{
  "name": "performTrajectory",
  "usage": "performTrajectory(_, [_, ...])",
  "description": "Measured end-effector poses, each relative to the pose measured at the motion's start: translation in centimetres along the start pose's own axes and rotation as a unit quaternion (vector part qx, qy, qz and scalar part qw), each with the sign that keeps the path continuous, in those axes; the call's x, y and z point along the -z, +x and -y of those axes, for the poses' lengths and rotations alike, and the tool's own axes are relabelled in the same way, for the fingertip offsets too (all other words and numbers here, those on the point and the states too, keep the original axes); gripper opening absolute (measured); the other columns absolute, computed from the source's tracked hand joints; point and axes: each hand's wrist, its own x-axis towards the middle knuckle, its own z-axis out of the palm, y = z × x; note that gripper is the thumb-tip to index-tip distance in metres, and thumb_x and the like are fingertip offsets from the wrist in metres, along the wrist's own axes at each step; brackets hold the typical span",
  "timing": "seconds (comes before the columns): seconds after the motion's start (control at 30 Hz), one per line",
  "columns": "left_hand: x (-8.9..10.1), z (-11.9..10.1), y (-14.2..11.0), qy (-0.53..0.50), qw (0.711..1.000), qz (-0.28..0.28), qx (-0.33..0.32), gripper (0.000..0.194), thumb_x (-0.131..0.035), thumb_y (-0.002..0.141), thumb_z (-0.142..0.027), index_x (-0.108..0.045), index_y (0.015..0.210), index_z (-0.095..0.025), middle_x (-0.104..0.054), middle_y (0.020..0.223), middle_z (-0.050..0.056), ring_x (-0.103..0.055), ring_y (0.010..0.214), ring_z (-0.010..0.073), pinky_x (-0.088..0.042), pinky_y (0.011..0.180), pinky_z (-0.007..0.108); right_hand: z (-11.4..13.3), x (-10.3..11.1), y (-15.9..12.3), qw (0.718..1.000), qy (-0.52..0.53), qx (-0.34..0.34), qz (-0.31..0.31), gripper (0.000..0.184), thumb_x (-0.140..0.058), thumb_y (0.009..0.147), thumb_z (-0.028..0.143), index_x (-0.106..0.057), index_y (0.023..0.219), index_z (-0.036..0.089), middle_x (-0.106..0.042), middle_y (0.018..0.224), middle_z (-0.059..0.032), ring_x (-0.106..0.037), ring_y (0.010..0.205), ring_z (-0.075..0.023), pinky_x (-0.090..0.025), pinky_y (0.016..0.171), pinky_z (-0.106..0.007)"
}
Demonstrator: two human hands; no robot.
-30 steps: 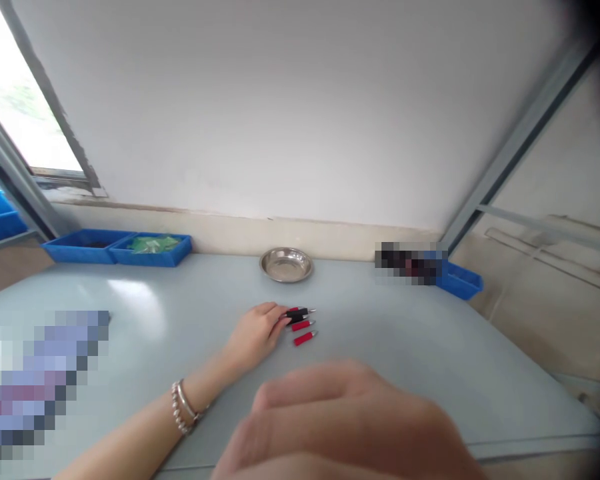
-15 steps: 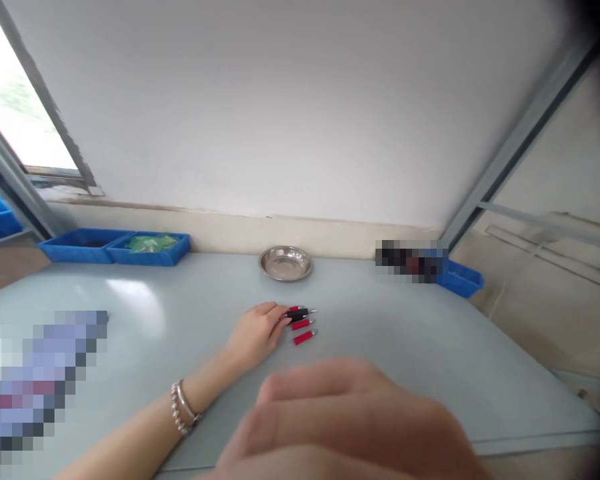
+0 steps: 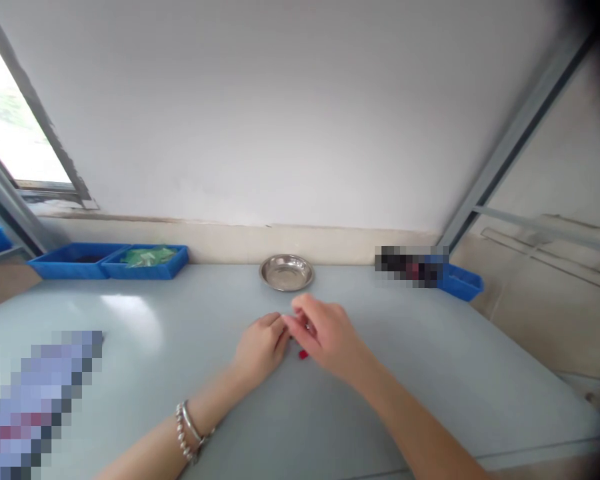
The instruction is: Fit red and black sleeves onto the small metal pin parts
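My left hand (image 3: 261, 345), with a beaded silver bracelet (image 3: 185, 432) at its wrist, rests on the table with its fingers curled together. Its fingertips are where the back end of a black pen showed a moment before; that pen is now mostly hidden. My right hand (image 3: 329, 333) is bent over the same spot, thumb and fingers drawn in and meeting the left fingertips. What it pinches, if anything, is covered. A red pen grip (image 3: 303, 355) peeks out beneath the right hand. The other red pen pieces are out of sight behind it.
A round steel dish (image 3: 286, 273) stands by the wall beyond my hands. At the back left are two joined blue bins (image 3: 145, 268), one with green packets. Another blue bin (image 3: 463, 283) is at the back right. Blurred-out items (image 3: 55, 380) lie on the left.
My right hand has moved from close to the camera forward onto the pens, covering most of them. The left hand has stayed nearly in place. The view has tilted slightly up.
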Motion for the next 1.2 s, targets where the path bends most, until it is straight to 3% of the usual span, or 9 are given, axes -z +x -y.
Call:
performTrajectory(0.13, [0.2, -0.2, 0.0, 0.022, 0.999, 0.031, 0.023, 0.024, -0.035, 0.086, -0.027, -0.057, 0.091, -0.019, -0.059, 0.081, 0.004, -0.057, 0.072, 0.0147, -0.045, 0.066, 0.026, -4.2, 0.0, -0.4, 0.995, -0.014, -0.094, 0.022, 0.024, -0.037, 0.085, 0.04, -0.047, 0.078, 0.019, -0.053, 0.06, 0.0023, -0.047, 0.051, -0.0095, -0.034, 0.053, -0.02])
performTrajectory(0.27, [0.3, -0.2, 0.1, 0.042, 0.998, 0.034, 0.043, 0.026, -0.034, 0.087, -0.028, -0.057, 0.093, -0.019, -0.059, 0.082, 0.004, -0.057, 0.071, 0.0152, -0.044, 0.065, 0.026, -6.0, -0.8, -0.9, 0.988, -0.017, -0.142, 0.051, 0.035, -0.031, 0.086, 0.045, -0.043, 0.066, 0.019, -0.048, 0.056, 0.0031, -0.042, 0.051, -0.0098, -0.031, 0.052, -0.021])
performTrajectory(0.57, [0.2, 0.2, -0.1, 0.064, 0.997, 0.023, 0.046, 0.027, -0.031, 0.088, -0.029, -0.056, 0.095, -0.018, -0.059, 0.083, 0.005, -0.057, 0.074, 0.0165, -0.044, 0.067, 0.027, -7.1, -2.9, -1.7, 0.97, 0.127, -0.188, 0.085, 0.041, -0.029, 0.086, 0.046, -0.037, 0.057, 0.018, -0.031, 0.05, 0.0047, -0.032, 0.05, -0.0092, -0.028, 0.049, -0.022])
performTrajectory(0.77, [0.2, -0.3, -0.2, 0.059, 0.997, 0.026, 0.035, 0.028, -0.031, 0.088, -0.029, -0.056, 0.095, -0.017, -0.058, 0.082, 0.005, -0.056, 0.073, 0.016, -0.044, 0.066, 0.027, -6.8, -3.1, -2.0, 0.952, 0.206, -0.203, 0.102, 0.04, -0.03, 0.086, 0.045, -0.04, 0.058, 0.017, -0.035, 0.051, 0.0043, -0.035, 0.05, -0.0092, -0.029, 0.05, -0.022])
performTrajectory(1.2, [0.3, -0.4, -0.2, 0.048, 0.998, 0.022, 0.026, 0.028, -0.032, 0.087, -0.029, -0.056, 0.095, -0.018, -0.057, 0.079, 0.004, -0.055, 0.07, 0.0148, -0.043, 0.064, 0.025, -6.7, -3.6, -2.2, 0.935, 0.256, -0.233, 0.083, 0.04, -0.035, 0.083, 0.047, -0.036, 0.055, 0.018, -0.033, 0.05, 0.0046, -0.033, 0.049, -0.009, -0.028, 0.05, -0.022])
